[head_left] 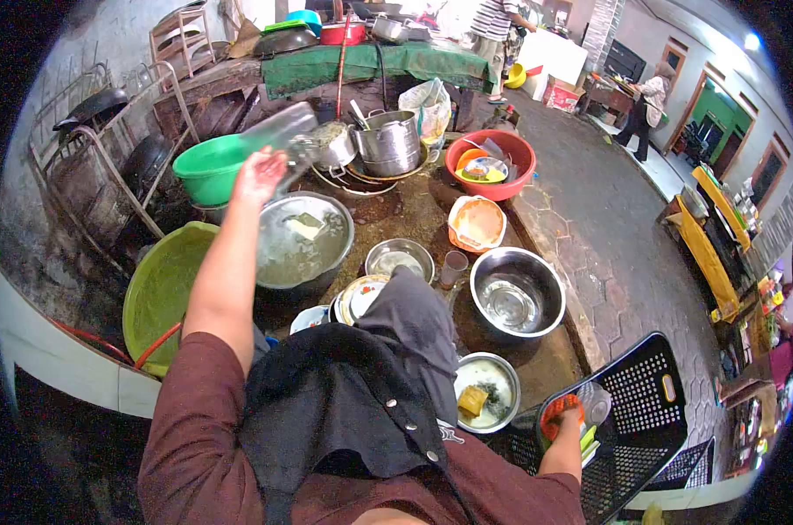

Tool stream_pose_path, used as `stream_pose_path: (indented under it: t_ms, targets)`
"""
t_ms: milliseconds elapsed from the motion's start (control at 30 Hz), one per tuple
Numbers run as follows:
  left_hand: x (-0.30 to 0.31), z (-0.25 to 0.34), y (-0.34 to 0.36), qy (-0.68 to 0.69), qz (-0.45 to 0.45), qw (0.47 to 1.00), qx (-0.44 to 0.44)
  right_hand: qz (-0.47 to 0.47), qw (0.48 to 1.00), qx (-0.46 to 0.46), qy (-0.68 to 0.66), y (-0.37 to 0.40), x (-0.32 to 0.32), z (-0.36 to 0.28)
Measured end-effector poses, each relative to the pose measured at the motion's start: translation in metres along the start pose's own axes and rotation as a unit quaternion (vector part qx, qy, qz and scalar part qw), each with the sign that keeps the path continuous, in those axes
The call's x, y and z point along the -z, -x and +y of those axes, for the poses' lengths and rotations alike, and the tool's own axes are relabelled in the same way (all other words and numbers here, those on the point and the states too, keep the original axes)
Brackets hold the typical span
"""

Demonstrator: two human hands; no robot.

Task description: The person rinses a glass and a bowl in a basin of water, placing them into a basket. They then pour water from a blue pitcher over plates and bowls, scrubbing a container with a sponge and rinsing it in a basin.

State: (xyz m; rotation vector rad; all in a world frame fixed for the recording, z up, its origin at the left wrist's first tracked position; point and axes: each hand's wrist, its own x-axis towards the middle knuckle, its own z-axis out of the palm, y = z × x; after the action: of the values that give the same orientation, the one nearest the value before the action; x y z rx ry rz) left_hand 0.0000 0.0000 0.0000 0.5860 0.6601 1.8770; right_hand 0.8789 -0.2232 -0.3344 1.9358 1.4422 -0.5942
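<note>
My left hand (261, 175) is stretched forward, its fingers on a clear plastic container (282, 131) that is smeared by motion. The container is held above the gap between a green tub (211, 168) and the stacked pots. Below that arm stands a large metal basin (274, 273) of cloudy water, with a pale block (304, 226) in it. At the lower right, my right hand (568, 423) reaches into a black plastic basket (650, 376). It is closed on a round orange item (554, 411), whose kind I cannot make out, beside clear and green pieces.
A soapy bowl (506, 372) with a yellow sponge (472, 400) sits left of the basket. Nearby are a steel basin (549, 297), an orange-rimmed container (478, 224), a red tub (523, 179) of dishes, and an olive tub (147, 297). People stand farther back.
</note>
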Motion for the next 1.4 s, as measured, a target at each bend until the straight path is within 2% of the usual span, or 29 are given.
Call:
stream_pose_path:
  t_ms: [33, 67, 100, 133, 167, 200, 233, 300, 367, 433, 500, 533, 567, 600, 633, 667, 700, 800, 900, 933, 967, 1033, 1067, 1100, 1133, 1233, 1300, 1333, 1400]
  targets:
    - [-0.018, -0.019, -0.001, 0.002, -0.014, 1.0, 0.02, 0.076, 0.988, -0.092, -0.101, 0.016, 0.015, -0.003]
    - [-0.032, -0.039, -0.004, -0.007, -0.079, 0.995, 0.058, 0.15, 0.951, -0.181, -0.2, 0.035, 0.031, -0.009]
    - [-0.042, -0.068, 0.005, -0.006, -0.137, 0.986, 0.098, 0.305, 0.912, -0.194, -0.193, 0.07, 0.049, -0.002]
    - [-0.067, -0.086, 0.012, -0.009, -0.144, 0.982, 0.124, 0.452, 0.849, -0.198, -0.19, 0.096, 0.07, -0.009]
    - [-0.092, -0.105, 0.022, -0.013, -0.152, 0.977, 0.152, 0.477, 0.83, -0.199, -0.209, 0.107, 0.096, -0.007]
    - [-0.116, -0.122, 0.031, -0.026, -0.161, 0.972, 0.169, 0.6, 0.748, -0.141, -0.247, 0.151, 0.13, -0.037]
    - [-0.137, -0.14, 0.039, -0.038, -0.171, 0.966, 0.189, 0.675, 0.689, -0.056, -0.257, 0.153, 0.148, -0.038]
    - [-0.172, -0.181, 0.057, -0.021, -0.241, 0.933, 0.265, 0.646, 0.675, 0.06, -0.352, 0.173, 0.184, -0.057]
    - [-0.214, -0.21, 0.092, -0.036, -0.257, 0.913, 0.314, 0.526, 0.585, 0.213, -0.58, 0.196, 0.224, -0.098]
    - [-0.25, -0.224, 0.135, -0.032, -0.289, 0.882, 0.37, 0.386, 0.529, 0.31, -0.689, 0.23, 0.255, -0.131]
    - [-0.266, -0.252, 0.164, -0.05, -0.326, 0.857, 0.395, 0.375, 0.517, 0.358, -0.681, 0.245, 0.273, -0.155]
    - [-0.268, -0.268, 0.174, -0.028, -0.32, 0.836, 0.445, 0.364, 0.53, 0.372, -0.669, 0.24, 0.279, -0.157]
    - [-0.269, -0.281, 0.185, -0.035, -0.343, 0.83, 0.439, 0.354, 0.494, 0.388, -0.693, 0.239, 0.284, -0.165]
    - [-0.27, -0.29, 0.196, -0.049, -0.352, 0.822, 0.445, 0.389, 0.502, 0.398, -0.662, 0.227, 0.284, -0.167]
    - [-0.268, -0.296, 0.204, -0.064, -0.362, 0.813, 0.452, 0.41, 0.477, 0.397, -0.669, 0.221, 0.283, -0.171]
    - [-0.263, -0.302, 0.21, -0.072, -0.362, 0.808, 0.459, 0.385, 0.467, 0.363, -0.708, 0.231, 0.282, -0.174]
    - [-0.255, -0.313, 0.213, -0.085, -0.372, 0.799, 0.465, 0.4, 0.497, 0.318, -0.701, 0.234, 0.275, -0.168]
    - [-0.243, -0.323, 0.221, -0.11, -0.389, 0.774, 0.488, 0.351, 0.496, 0.314, -0.73, 0.227, 0.249, -0.144]
    - [-0.224, -0.332, 0.22, -0.128, -0.39, 0.772, 0.486, 0.55, 0.375, 0.19, -0.722, 0.22, 0.226, -0.112]
    - [-0.219, -0.334, 0.216, -0.134, -0.386, 0.774, 0.483, 0.61, 0.289, 0.174, -0.718, 0.206, 0.213, -0.085]
    - [-0.214, -0.336, 0.213, -0.141, -0.381, 0.778, 0.479, 0.677, 0.261, 0.09, -0.682, 0.205, 0.201, -0.062]
    - [-0.205, -0.339, 0.202, -0.15, -0.384, 0.784, 0.465, 0.695, 0.213, -0.064, -0.684, 0.173, 0.147, 0.004]
    - [-0.201, -0.341, 0.198, -0.144, -0.367, 0.795, 0.461, 0.66, 0.14, -0.212, -0.707, 0.15, 0.117, 0.035]
    - [-0.197, -0.342, 0.194, -0.144, -0.361, 0.798, 0.461, 0.612, 0.108, -0.348, -0.702, 0.15, 0.095, 0.046]
    - [-0.194, -0.343, 0.191, -0.14, -0.342, 0.807, 0.46, 0.561, 0.091, -0.409, -0.714, 0.14, 0.063, 0.061]
    - [-0.187, -0.345, 0.188, -0.138, -0.305, 0.834, 0.439, 0.47, 0.122, -0.54, -0.687, 0.103, -0.045, 0.098]
    - [-0.183, -0.344, 0.186, -0.15, -0.335, 0.823, 0.433, 0.441, 0.169, -0.584, -0.661, 0.084, -0.097, 0.112]
    - [-0.183, -0.343, 0.187, -0.146, -0.339, 0.821, 0.436, 0.369, 0.291, -0.564, -0.679, 0.092, -0.121, 0.122]
    - [-0.183, -0.344, 0.19, -0.148, -0.347, 0.811, 0.448, 0.388, 0.315, -0.568, -0.654, 0.075, -0.12, 0.131]
